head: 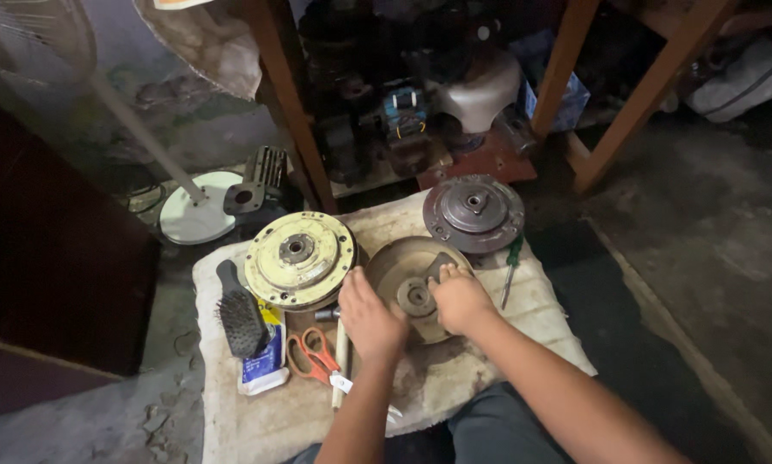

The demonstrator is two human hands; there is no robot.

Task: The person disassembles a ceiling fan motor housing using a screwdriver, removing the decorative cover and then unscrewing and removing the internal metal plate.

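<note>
L to R. Black brush [241, 316] and red-handled scissors [312, 354] lie at the cloth's [489, 369] left edge, just beside our work, w/in easy reach. Yellowish round cover [299, 259] sits flat behind them, parked apart. Our left hand [370, 318] rests palm-down on the rusty disc's [395, 271] near-left rim, fingers loosely curled, pinning rather than gripping. Right hand [460, 298] presses flat on its right side, fingers spread, steadying it on the cloth. Dark grey disc [474, 212] lies behind, green screwdriver [511, 268] beside it.
</note>
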